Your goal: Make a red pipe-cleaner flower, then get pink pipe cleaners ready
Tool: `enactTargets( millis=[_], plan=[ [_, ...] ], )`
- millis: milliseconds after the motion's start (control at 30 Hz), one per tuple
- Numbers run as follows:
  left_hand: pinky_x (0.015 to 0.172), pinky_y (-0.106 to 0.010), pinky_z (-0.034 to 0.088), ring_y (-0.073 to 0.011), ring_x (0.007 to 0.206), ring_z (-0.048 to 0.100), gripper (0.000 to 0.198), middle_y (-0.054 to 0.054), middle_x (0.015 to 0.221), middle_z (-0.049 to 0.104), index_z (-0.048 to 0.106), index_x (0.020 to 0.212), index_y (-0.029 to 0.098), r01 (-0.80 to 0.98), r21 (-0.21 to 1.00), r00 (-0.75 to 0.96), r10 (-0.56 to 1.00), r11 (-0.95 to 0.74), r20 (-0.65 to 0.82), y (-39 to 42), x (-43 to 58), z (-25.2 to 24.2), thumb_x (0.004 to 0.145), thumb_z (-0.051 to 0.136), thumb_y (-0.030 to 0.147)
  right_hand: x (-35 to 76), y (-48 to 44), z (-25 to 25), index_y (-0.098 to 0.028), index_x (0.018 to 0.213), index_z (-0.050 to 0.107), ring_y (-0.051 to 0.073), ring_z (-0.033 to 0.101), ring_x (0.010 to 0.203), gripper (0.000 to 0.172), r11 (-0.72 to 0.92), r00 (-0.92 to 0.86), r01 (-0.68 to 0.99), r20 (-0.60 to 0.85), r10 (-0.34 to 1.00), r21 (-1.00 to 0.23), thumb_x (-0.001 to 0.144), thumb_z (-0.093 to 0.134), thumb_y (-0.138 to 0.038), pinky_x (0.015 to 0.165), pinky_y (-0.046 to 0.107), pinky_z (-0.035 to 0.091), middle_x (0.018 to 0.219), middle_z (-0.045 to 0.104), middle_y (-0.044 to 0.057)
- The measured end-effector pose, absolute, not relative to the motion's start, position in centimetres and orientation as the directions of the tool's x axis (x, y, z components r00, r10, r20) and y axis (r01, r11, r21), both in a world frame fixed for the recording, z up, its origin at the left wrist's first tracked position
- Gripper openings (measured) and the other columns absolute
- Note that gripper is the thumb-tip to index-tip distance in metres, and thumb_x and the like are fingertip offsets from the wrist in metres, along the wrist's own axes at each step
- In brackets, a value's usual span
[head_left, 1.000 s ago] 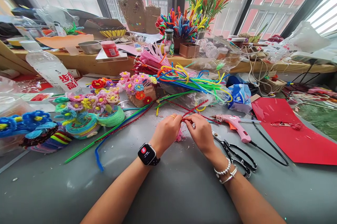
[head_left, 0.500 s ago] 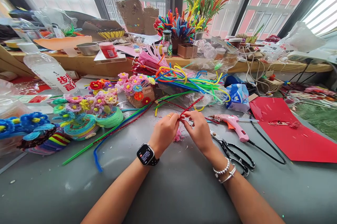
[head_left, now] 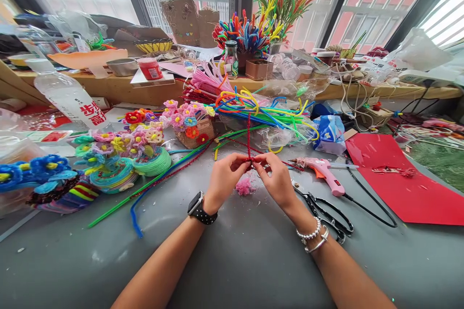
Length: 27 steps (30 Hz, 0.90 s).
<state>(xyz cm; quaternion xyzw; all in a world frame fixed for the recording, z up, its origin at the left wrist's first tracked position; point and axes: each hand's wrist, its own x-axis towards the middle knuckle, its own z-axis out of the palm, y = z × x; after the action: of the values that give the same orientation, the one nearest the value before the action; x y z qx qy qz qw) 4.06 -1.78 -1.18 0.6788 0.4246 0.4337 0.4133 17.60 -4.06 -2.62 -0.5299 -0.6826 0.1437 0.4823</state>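
Note:
My left hand point(head_left: 224, 179) and my right hand point(head_left: 276, 179) meet above the grey table point(head_left: 232, 260), both pinching a thin red glitter pipe cleaner point(head_left: 248, 135). Its free end stands almost straight up from between my fingertips. A small tuft of pink fluff point(head_left: 244, 186) lies on the table just below my hands. A smartwatch sits on my left wrist and bead bracelets on my right.
Black scissors point(head_left: 326, 214) and a pink glue gun point(head_left: 322, 173) with a black cord lie right of my hands. A red sheet point(head_left: 402, 188) is further right. Pipe-cleaner flower baskets point(head_left: 123, 154) stand left, a loose pile of coloured pipe cleaners point(head_left: 261, 110) behind.
The red pipe cleaner's free end has swung from slanting right to standing upright. My left wrist has turned, so the watch face points away.

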Motion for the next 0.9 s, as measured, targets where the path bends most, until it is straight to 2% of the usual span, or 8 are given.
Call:
enactTargets(
  millis=[100,267,333,500,567,633,767,900],
  plan=[
    [0.064,-0.028,0.05,-0.0174,0.069,0.063,0.017,-0.004,0.07,0.066,0.056,0.074,0.013,0.06,0.988,0.257,0.958,-0.143,0.123,-1.7,4.1,-1.0,0.067,0.058,0.028,17.7,-4.0,-2.3,-0.016,0.082,0.058,0.014,0.055,0.072,0.015,0.382,0.022,0.548,0.469,0.883,-0.744,0.08,0.046,-0.025,0.058,0.024,0.045,0.081,0.06,0.005],
    [0.063,-0.028,0.05,-0.0168,0.065,0.063,0.018,-0.004,0.066,0.065,0.057,0.07,0.013,0.027,0.996,0.238,0.968,-0.084,0.075,-1.8,4.3,-1.2,0.063,0.061,0.029,18.0,-4.2,-2.0,-0.016,0.077,0.06,0.013,0.055,0.066,0.012,0.371,0.023,0.598,0.478,0.878,-0.71,0.078,0.049,-0.022,0.057,0.023,0.044,0.074,0.061,0.004],
    [0.063,-0.028,0.05,-0.0167,0.065,0.063,0.017,-0.004,0.066,0.065,0.056,0.069,0.013,0.054,0.994,0.226,0.971,-0.098,0.084,-2.0,4.5,-1.4,0.064,0.06,0.03,17.8,-4.3,-2.1,-0.016,0.076,0.059,0.014,0.054,0.065,0.012,0.382,0.01,0.671,0.523,0.852,-0.635,0.079,0.048,-0.02,0.059,0.025,0.043,0.072,0.061,0.004],
    [0.064,-0.027,0.049,-0.0149,0.065,0.061,0.015,-0.002,0.067,0.063,0.056,0.069,0.015,0.107,0.973,0.176,0.967,-0.205,0.184,-2.4,4.9,-1.9,0.066,0.059,0.029,17.2,-4.7,-2.5,-0.013,0.075,0.058,0.018,0.052,0.07,0.017,0.416,-0.072,0.844,0.697,0.714,-0.338,0.081,0.042,-0.016,0.065,0.031,0.042,0.071,0.059,0.008],
    [0.064,-0.026,0.048,-0.014,0.065,0.06,0.015,-0.002,0.068,0.062,0.055,0.069,0.015,0.081,0.974,0.175,0.965,-0.214,0.197,-2.6,4.9,-1.7,0.066,0.059,0.029,17.1,-4.7,-2.5,-0.013,0.077,0.058,0.018,0.052,0.071,0.017,0.44,-0.087,0.846,0.736,0.671,-0.302,0.082,0.041,-0.015,0.067,0.031,0.043,0.073,0.059,0.008],
    [0.066,-0.026,0.049,-0.0136,0.066,0.06,0.016,-0.001,0.068,0.062,0.055,0.071,0.014,0.016,0.984,0.192,0.966,-0.179,0.173,-2.6,4.9,-1.3,0.066,0.059,0.029,17.2,-4.8,-2.3,-0.014,0.081,0.057,0.017,0.052,0.073,0.016,0.462,-0.053,0.813,0.743,0.667,-0.356,0.082,0.042,-0.017,0.068,0.03,0.043,0.075,0.059,0.008],
    [0.067,-0.027,0.049,-0.0129,0.066,0.06,0.02,-0.001,0.069,0.062,0.055,0.073,0.013,-0.111,0.99,0.201,0.974,-0.084,0.105,-2.3,4.5,-0.6,0.066,0.06,0.03,17.2,-4.7,-1.9,-0.017,0.086,0.057,0.015,0.053,0.072,0.015,0.448,0.037,0.671,0.63,0.775,-0.591,0.08,0.048,-0.026,0.06,0.026,0.045,0.081,0.06,0.006],
    [0.066,-0.026,0.049,-0.0129,0.069,0.059,0.02,-0.002,0.073,0.062,0.057,0.075,0.013,-0.097,0.992,0.209,0.972,-0.084,0.103,-2.0,4.2,-0.6,0.067,0.059,0.031,17.2,-4.7,-1.9,-0.018,0.084,0.059,0.013,0.054,0.068,0.015,0.415,0.074,0.577,0.551,0.831,-0.703,0.08,0.047,-0.025,0.056,0.024,0.045,0.079,0.06,0.004]
  ],
)
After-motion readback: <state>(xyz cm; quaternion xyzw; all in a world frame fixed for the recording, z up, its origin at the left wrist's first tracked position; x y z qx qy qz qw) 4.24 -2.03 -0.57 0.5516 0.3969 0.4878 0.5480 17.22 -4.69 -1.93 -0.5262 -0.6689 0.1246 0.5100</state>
